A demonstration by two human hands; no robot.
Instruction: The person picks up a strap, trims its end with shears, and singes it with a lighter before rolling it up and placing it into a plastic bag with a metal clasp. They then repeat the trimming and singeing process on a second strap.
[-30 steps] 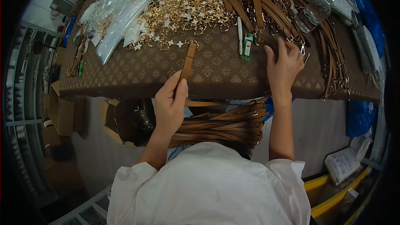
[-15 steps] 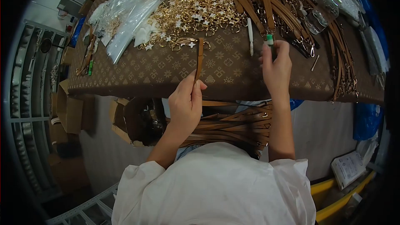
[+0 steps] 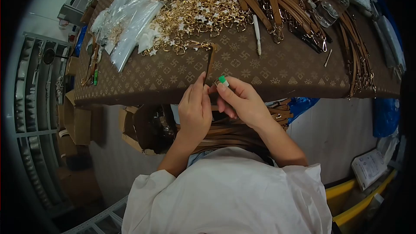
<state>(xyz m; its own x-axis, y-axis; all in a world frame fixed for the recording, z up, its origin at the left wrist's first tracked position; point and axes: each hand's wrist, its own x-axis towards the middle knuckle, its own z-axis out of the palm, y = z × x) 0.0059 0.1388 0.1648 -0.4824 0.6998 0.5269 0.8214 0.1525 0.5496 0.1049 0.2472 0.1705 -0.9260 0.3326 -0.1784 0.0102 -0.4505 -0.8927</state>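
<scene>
My left hand grips a narrow brown strap that stands up from its fingers, with a gold clasp at the strap's top end on the cloth. Right beside it, my right hand pinches a small green and white object close to the left fingertips. Whether that object touches the strap is hidden by the fingers. Beyond the hands lies a heap of gold clasps with white stars. A white pen-like tool rests to the right of the heap.
Brown straps with metal hooks cover the back right of the patterned tablecloth. Clear plastic bags lie at the left. More straps lie across my lap, beside an open cardboard box. Shelves stand far left.
My right hand has moved left and down from the hanging strap ends to my left hand, bringing the green and white object along. My left hand still holds the strap.
</scene>
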